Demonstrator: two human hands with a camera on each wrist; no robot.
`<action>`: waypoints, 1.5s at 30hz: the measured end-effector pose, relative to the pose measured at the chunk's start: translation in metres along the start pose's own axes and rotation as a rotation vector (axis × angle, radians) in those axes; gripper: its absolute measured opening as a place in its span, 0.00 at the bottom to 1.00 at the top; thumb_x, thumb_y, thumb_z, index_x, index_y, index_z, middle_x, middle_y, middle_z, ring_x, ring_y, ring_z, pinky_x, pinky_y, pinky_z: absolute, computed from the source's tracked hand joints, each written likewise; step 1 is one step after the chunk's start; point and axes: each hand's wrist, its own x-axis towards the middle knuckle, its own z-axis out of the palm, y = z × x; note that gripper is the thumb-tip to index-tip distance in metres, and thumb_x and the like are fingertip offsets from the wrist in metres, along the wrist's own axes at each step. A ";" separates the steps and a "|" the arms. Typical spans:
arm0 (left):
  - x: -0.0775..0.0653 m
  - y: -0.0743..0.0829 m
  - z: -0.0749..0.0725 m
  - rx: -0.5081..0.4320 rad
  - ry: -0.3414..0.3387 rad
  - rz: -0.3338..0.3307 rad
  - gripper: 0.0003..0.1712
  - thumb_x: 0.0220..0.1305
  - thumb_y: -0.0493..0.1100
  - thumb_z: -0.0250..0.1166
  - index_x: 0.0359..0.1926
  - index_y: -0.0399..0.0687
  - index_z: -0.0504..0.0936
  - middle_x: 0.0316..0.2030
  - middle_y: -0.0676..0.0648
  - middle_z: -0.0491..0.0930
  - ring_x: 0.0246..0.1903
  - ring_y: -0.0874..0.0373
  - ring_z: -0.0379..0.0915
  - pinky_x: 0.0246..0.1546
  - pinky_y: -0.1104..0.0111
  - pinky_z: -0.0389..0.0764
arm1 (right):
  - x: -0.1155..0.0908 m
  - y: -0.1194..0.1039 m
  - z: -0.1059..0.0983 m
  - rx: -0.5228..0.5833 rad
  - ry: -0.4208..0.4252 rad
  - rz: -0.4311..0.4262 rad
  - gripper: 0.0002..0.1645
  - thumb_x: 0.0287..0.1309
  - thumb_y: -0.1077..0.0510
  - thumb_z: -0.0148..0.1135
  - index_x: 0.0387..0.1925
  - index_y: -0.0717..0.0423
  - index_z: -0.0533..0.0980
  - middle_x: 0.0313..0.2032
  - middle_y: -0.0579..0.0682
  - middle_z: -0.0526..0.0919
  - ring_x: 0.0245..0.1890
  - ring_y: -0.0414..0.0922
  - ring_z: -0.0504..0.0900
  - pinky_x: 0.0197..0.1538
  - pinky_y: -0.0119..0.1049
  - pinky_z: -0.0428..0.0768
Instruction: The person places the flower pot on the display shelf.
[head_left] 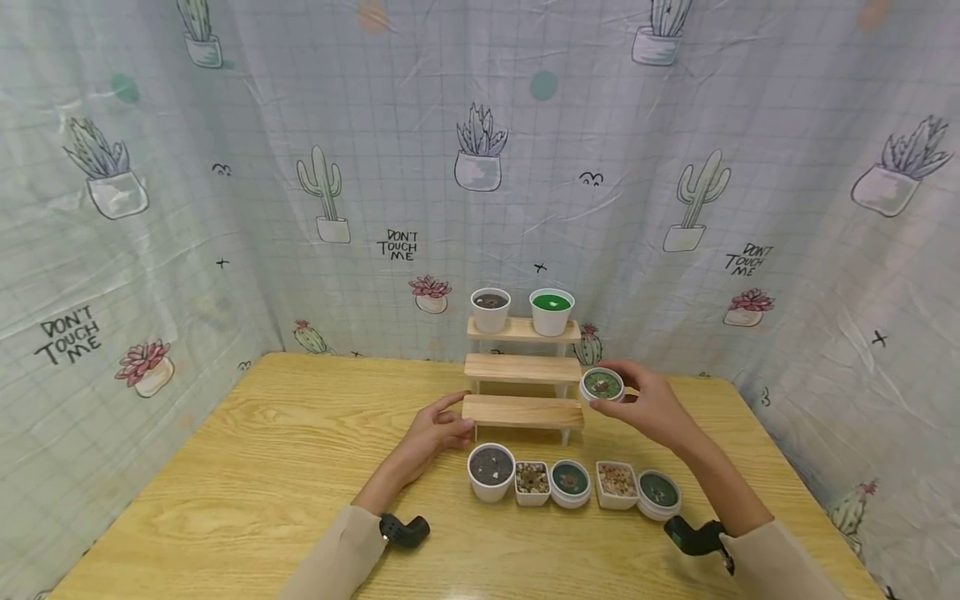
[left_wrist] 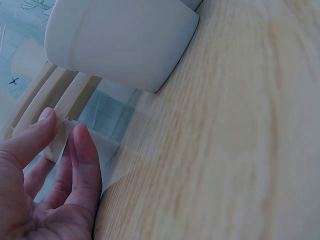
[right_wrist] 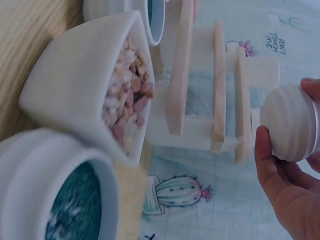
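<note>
My right hand (head_left: 651,407) grips a round white pot (head_left: 602,384) with a green, mossy-looking top, off the table beside the right end of a three-tier wooden stand (head_left: 522,368). In the right wrist view, thumb and fingers surround that pot's ribbed side (right_wrist: 290,122). My left hand (head_left: 427,435) holds the left end of the stand's lowest plank (head_left: 522,410); the left wrist view has the thumb and fingers (left_wrist: 87,150) on either side of its corner. On the top tier stand a white pot with grey-brown filling (head_left: 491,311) and a white pot with bright green filling (head_left: 552,312).
In front of the stand, a row holds a tall pot with dark grey filling (head_left: 491,472), a square pot of pebbles (head_left: 532,483), a round green-topped pot (head_left: 571,483), a square pot of pinkish stones (head_left: 617,485) and another round pot (head_left: 659,495). A cactus-print curtain (head_left: 540,217) hangs behind.
</note>
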 end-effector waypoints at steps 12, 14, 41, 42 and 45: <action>-0.001 0.000 0.000 0.002 -0.006 0.006 0.42 0.71 0.37 0.66 0.80 0.46 0.57 0.40 0.48 0.85 0.39 0.58 0.84 0.44 0.68 0.88 | 0.026 -0.008 0.018 0.024 -0.022 0.001 0.35 0.59 0.51 0.76 0.66 0.52 0.74 0.57 0.57 0.82 0.49 0.51 0.83 0.43 0.36 0.84; -0.001 0.000 -0.001 0.001 -0.005 0.006 0.42 0.71 0.36 0.66 0.80 0.46 0.57 0.40 0.48 0.85 0.39 0.58 0.84 0.44 0.68 0.88 | 0.029 -0.008 0.021 0.025 -0.022 -0.002 0.35 0.59 0.51 0.76 0.66 0.53 0.74 0.57 0.57 0.82 0.51 0.52 0.83 0.44 0.36 0.84; 0.000 -0.001 -0.002 -0.001 -0.005 0.001 0.42 0.71 0.36 0.66 0.80 0.47 0.58 0.40 0.47 0.84 0.41 0.58 0.84 0.45 0.67 0.88 | 0.066 -0.014 0.052 0.079 -0.027 0.024 0.40 0.58 0.55 0.76 0.66 0.62 0.67 0.62 0.64 0.78 0.62 0.61 0.78 0.62 0.52 0.80; 0.001 -0.001 -0.002 0.001 -0.005 0.001 0.42 0.71 0.36 0.67 0.80 0.47 0.58 0.40 0.47 0.84 0.41 0.58 0.84 0.45 0.67 0.88 | 0.067 -0.015 0.053 0.087 -0.029 0.023 0.39 0.58 0.55 0.76 0.65 0.63 0.67 0.62 0.64 0.77 0.62 0.62 0.78 0.62 0.52 0.80; 0.001 -0.001 -0.002 0.005 -0.006 -0.001 0.42 0.70 0.37 0.67 0.80 0.48 0.59 0.40 0.47 0.84 0.40 0.58 0.84 0.45 0.67 0.88 | 0.070 -0.017 0.055 0.097 -0.028 0.025 0.38 0.58 0.56 0.76 0.64 0.63 0.68 0.61 0.64 0.77 0.62 0.62 0.78 0.62 0.52 0.79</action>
